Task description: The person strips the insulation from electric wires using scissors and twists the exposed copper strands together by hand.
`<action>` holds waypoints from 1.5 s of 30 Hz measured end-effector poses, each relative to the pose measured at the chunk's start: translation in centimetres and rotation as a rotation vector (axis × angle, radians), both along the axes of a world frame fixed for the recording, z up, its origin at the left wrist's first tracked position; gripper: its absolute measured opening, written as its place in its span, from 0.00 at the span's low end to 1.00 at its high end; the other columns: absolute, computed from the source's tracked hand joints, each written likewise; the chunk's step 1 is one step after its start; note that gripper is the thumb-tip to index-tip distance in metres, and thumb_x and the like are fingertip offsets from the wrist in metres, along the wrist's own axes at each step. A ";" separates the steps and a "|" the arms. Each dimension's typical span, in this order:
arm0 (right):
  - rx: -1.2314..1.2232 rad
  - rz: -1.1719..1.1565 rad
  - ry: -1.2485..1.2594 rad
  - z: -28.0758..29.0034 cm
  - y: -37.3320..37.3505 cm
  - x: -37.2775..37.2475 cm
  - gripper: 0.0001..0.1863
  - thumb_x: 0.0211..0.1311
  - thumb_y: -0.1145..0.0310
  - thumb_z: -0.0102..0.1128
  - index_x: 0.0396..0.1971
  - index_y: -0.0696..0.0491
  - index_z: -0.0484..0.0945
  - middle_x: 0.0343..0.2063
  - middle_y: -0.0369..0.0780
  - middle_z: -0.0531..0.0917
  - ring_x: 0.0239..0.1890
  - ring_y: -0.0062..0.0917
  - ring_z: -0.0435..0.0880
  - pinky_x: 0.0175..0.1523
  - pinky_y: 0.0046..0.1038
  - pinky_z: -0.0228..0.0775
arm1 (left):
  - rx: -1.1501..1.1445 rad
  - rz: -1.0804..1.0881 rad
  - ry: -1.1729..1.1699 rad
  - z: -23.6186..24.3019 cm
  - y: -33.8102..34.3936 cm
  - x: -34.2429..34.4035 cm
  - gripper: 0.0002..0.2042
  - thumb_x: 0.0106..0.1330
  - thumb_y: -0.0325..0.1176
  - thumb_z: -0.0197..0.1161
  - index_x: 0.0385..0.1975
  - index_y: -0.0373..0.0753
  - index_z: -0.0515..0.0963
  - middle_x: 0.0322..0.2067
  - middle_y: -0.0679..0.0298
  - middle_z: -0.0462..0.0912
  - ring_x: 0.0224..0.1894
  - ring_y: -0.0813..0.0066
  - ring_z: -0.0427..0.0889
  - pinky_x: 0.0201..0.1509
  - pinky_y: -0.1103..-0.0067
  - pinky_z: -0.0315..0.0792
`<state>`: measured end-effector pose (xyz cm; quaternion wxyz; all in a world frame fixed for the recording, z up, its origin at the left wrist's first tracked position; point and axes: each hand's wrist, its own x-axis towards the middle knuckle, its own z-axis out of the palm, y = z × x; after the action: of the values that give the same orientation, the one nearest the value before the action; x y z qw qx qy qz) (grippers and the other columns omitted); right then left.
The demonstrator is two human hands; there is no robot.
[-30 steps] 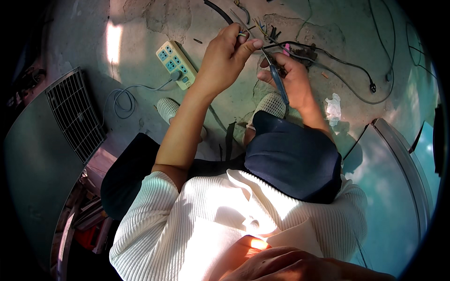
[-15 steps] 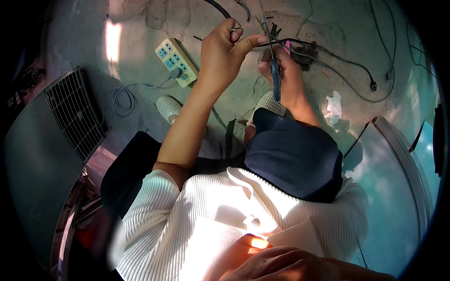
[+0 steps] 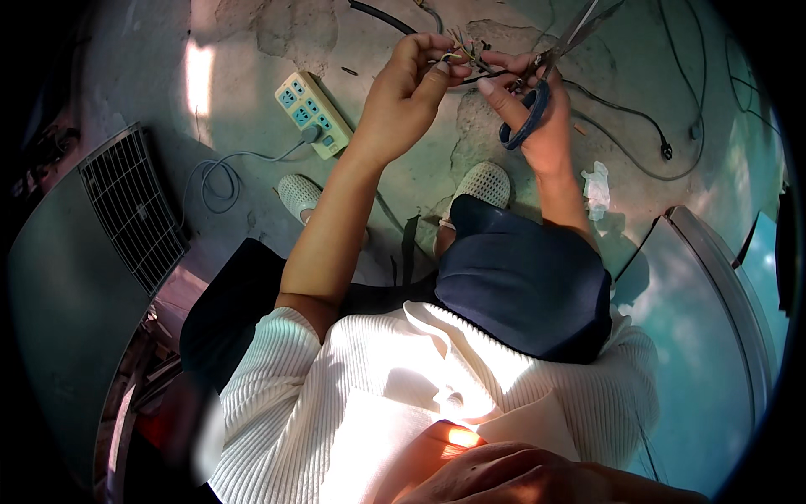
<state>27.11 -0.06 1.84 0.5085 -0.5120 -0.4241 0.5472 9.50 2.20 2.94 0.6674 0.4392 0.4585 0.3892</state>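
Note:
My left hand (image 3: 399, 113) is closed on a thick black cable (image 3: 382, 15); thin coloured wires (image 3: 453, 56), one yellowish, stick out at its fingertips. Close on its right, my right hand (image 3: 550, 139) carries a pair of scissors (image 3: 575, 35) with dark blue loop handles. The blades stand apart and point up and to the right, away from the wires. Fingertips of the right hand reach toward the wire ends, beside a darker lead. Exactly which strands each hand pinches is too small to tell.
A cream power strip (image 3: 334, 134) with a grey plug (image 3: 311, 133) and coiled cord lies on the concrete floor left of my hands. To the right are a black cord plug (image 3: 667, 152) and crumpled white paper (image 3: 597, 193). A wire grille (image 3: 134, 210) stands at far left, a pale panel (image 3: 693, 328) at right.
The scissors have swung from near-upright among the wires to up and right, their blades spread. My right hand has shifted right and turned; the left fingers now curl over the wire ends.

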 end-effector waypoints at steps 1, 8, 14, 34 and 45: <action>0.028 -0.004 0.009 0.0 0.3 -0.2 0.17 0.52 0.77 0.69 0.37 0.56 0.69 0.42 0.44 0.81 0.36 0.19 0.79 0.42 0.21 0.74 | 0.001 -0.013 0.015 -0.1 0.0 0.0 0.13 0.72 0.30 0.52 0.51 0.29 0.66 0.47 0.55 0.77 0.49 0.71 0.79 0.57 0.77 0.71; 0.072 0.083 -0.005 0.8 2.0 -0.5 0.18 0.52 0.79 0.67 0.39 0.56 0.67 0.45 0.48 0.80 0.44 0.24 0.82 0.47 0.25 0.77 | 0.001 -0.060 0.068 0.3 0.4 -0.1 0.11 0.73 0.32 0.51 0.46 0.28 0.67 0.41 0.56 0.80 0.45 0.71 0.82 0.52 0.78 0.77; 0.077 0.080 -0.021 0.4 2.2 -0.3 0.16 0.53 0.80 0.66 0.36 0.57 0.66 0.43 0.48 0.81 0.44 0.24 0.83 0.46 0.23 0.78 | -0.006 -0.031 0.079 0.2 0.4 -0.1 0.11 0.72 0.33 0.53 0.43 0.29 0.68 0.38 0.59 0.81 0.42 0.73 0.82 0.49 0.79 0.77; 0.097 0.066 0.023 -0.5 -0.9 -1.2 0.15 0.51 0.78 0.70 0.27 0.54 0.68 0.34 0.42 0.85 0.33 0.17 0.83 0.33 0.20 0.74 | -0.232 0.157 0.001 -0.2 0.3 -0.3 0.09 0.70 0.35 0.56 0.41 0.35 0.72 0.34 0.65 0.80 0.35 0.80 0.79 0.44 0.80 0.77; 0.102 0.054 -0.213 -0.3 1.0 -0.2 0.16 0.53 0.77 0.69 0.29 0.54 0.67 0.32 0.41 0.86 0.33 0.16 0.83 0.36 0.18 0.75 | -0.003 -0.130 0.361 0.7 0.0 -0.7 0.10 0.67 0.33 0.62 0.39 0.32 0.76 0.29 0.67 0.80 0.30 0.84 0.79 0.34 0.85 0.74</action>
<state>26.90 0.97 1.53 0.4712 -0.5291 -0.5165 0.4809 8.81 2.24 3.69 0.5988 0.5296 0.5420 0.2593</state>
